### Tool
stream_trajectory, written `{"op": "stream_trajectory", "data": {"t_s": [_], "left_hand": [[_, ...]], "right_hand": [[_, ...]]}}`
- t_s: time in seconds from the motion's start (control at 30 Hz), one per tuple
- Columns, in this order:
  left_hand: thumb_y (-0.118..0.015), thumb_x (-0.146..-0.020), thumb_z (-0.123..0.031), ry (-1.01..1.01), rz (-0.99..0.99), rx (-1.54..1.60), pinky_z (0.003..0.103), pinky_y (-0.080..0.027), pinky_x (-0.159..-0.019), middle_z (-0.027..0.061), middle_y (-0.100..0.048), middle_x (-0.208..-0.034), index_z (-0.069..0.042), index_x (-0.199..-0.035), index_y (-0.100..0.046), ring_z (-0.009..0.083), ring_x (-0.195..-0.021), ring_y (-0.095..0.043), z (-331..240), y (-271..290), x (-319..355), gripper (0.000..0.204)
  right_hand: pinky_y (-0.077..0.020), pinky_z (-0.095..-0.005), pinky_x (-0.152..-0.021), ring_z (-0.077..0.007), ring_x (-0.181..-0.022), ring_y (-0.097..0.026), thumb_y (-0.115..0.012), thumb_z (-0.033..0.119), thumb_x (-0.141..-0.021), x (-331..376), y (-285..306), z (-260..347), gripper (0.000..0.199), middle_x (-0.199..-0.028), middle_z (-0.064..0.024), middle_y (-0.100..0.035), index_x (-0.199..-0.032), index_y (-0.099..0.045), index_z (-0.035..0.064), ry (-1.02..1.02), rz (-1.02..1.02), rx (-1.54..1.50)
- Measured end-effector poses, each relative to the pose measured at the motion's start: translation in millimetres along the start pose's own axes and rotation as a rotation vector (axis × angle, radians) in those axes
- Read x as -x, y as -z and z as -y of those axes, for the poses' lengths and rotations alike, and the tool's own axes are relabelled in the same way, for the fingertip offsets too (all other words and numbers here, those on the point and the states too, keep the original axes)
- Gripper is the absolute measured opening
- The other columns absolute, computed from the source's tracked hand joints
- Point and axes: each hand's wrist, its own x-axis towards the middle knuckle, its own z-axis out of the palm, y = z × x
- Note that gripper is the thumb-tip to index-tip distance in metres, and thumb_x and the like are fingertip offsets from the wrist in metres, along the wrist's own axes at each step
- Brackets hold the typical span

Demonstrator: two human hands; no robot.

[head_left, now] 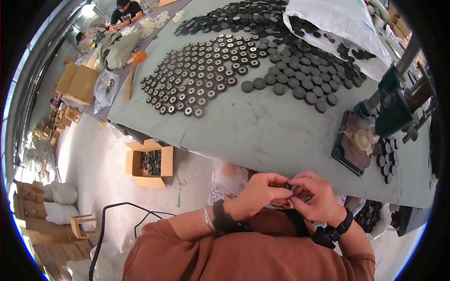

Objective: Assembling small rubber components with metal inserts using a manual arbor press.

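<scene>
Two hands (261, 194) meet at one small dark piece (289, 188)
Both pinch it near the desk's (234, 133) edge; plain black discs (293, 83) and metal-centred discs (200, 75) lie spread beyond.

I am seeing, from afar, the left hand (260, 194) and right hand (319, 199) facing each other closely, both pinching with bent fingers (272, 179) (thumbs (280, 192) lying lower), while the forearms (190, 226) are slanting inward.

Grey-green table (262, 136), smudged. Metal-centred discs (200, 75) grouped left; plain black discs (300, 76) spread mid-table, heaped farther back. White sack (337, 18), mouth open, far right. Green press (393, 105) near right; orange-headed mallet (131, 78) along left edge.
</scene>
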Motion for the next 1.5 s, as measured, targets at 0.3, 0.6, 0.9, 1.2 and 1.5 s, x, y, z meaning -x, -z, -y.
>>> {"op": "stream_trajectory", "data": {"t_s": [0.3,0.6,0.9,1.2,1.5], "left_hand": [[-0.060,-0.085,-0.008,-0.237,-0.122,-0.046,0.024,-0.049,-0.075,0.0077,-0.059,-0.097,0.001,-0.104,-0.051,0.0111,-0.086,-0.057,33,0,-15,0.023],[-0.050,-0.092,-0.017,-0.357,-0.143,-0.163,0.021,-0.045,-0.055,0.0035,-0.055,-0.081,-0.002,-0.097,-0.045,0.0063,-0.066,-0.052,17,-10,-17,0.017],[-0.051,-0.091,-0.021,-0.614,-0.307,-0.498,0.027,-0.046,-0.068,0.0103,-0.058,-0.084,0.001,-0.098,-0.050,0.0134,-0.077,-0.055,-7,-22,-30,0.023],[-0.051,-0.091,-0.025,-0.287,-0.169,-0.067,0.025,-0.043,-0.058,0.0048,-0.052,-0.078,-0.003,-0.090,-0.049,0.0116,-0.067,-0.050,-13,-27,-50,0.021],[-0.051,-0.091,-0.026,-0.450,-0.143,-0.158,0.025,-0.043,-0.046,0.0053,-0.052,-0.069,-0.004,-0.087,-0.050,0.0131,-0.057,-0.052,25,8,-86,0.023]], "right_hand": [[-0.0490,-0.0322,-0.054,-0.0276,-0.060,-0.060,-0.063,0.001,-0.066,-10,-25,1,0.029,-0.079,-0.0154,-0.058,-0.094,-0.056,0.0001,0.082,-0.147,0.361],[-0.0489,-0.0313,-0.055,-0.0232,-0.060,-0.061,-0.061,0.006,-0.071,-26,-4,17,0.025,-0.070,-0.0134,-0.060,-0.095,-0.056,0.0026,-0.184,0.024,0.303],[-0.0500,-0.0268,-0.057,-0.0132,-0.061,-0.062,-0.066,0.019,-0.074,-41,18,27,0.024,-0.071,-0.0091,-0.064,-0.091,-0.058,0.0031,-0.083,-0.054,0.337],[-0.0492,-0.0332,-0.062,-0.0260,-0.066,-0.063,-0.061,0.029,-0.072,-36,19,3,0.033,-0.073,-0.0129,-0.064,-0.090,-0.059,0.0012,-0.179,-0.189,0.376],[-0.0490,-0.0362,-0.065,-0.0327,-0.069,-0.061,-0.057,0.025,-0.075,-39,18,-2,0.028,-0.073,-0.0154,-0.062,-0.094,-0.059,0.0039,-0.052,-0.132,0.427]]}}
